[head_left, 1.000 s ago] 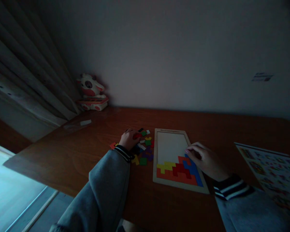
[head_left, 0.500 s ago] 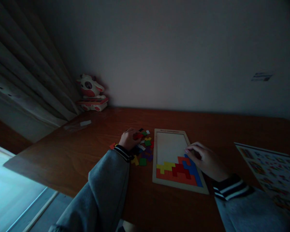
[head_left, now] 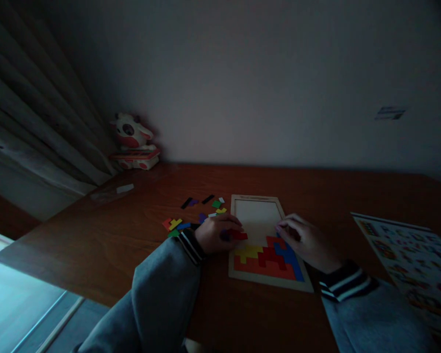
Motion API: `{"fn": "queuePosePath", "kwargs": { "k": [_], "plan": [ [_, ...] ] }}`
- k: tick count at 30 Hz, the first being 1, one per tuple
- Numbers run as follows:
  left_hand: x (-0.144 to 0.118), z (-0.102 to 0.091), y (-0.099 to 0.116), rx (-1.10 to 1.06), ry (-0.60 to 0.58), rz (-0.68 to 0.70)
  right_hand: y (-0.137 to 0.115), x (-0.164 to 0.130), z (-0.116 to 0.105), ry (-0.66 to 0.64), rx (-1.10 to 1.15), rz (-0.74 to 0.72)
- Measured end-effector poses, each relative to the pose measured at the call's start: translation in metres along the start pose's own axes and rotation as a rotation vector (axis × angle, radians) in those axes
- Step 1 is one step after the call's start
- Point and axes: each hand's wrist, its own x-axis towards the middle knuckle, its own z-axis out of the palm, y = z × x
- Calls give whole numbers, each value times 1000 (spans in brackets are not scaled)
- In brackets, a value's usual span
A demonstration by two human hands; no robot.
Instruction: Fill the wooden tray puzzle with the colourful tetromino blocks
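Fingers (head_left: 230,221) of the left hand (head_left: 212,236) close in a pinch on a red puzzle piece (head_left: 239,236), held above the left edge of a wooden puzzle tray (head_left: 255,198). The right hand (head_left: 308,242) sits at the tray's right edge, thumb and forefinger curled close together by a blue piece (head_left: 291,257); whether anything is between them cannot be told. Fitted orange, yellow, red and blue pieces run along the tray's near edge from corner to corner, with pale board showing toward the far edge. Both arms wear gray sleeves (head_left: 165,289) with black-and-white striped cuffs (head_left: 191,246). Loose pieces, among them a black strip (head_left: 208,199), a green piece (head_left: 216,204) and a yellow piece (head_left: 175,224), lie scattered off the tray's left edge. A picture-printed sheet (head_left: 407,260) lies toward the right edge of the wooden table (head_left: 272,314); a cow-shaped toy (head_left: 132,135) stands at the far left corner, near a curtain (head_left: 33,113).
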Motion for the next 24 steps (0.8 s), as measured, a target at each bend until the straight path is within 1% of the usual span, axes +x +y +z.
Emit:
{"fn": "queuePosePath", "kwargs": {
  "k": [2, 6, 11, 14, 18, 21, 24],
  "plan": [
    [0, 0, 1, 1, -14, 5, -1, 0, -1, -2, 2, 5],
    [-1, 0, 1, -23, 2, 11, -6, 0, 0, -13, 24, 10],
    [-1, 6, 1, -45, -21, 1, -12, 1, 3, -33, 9, -42],
    [-1, 7, 3, -68, -36, -21, -14, 0, 2, -43, -2, -38],
    [0, 4, 5, -73, -41, -70, -16, 1, 1, -52, 26, -35],
    [1, 2, 5, -62, 13, -105, -23, 7, 4, -101, 70, -40],
    [1, 3, 4, -86, 115, -149, -38, 19, 10, -195, 93, -66]
  ]
}}
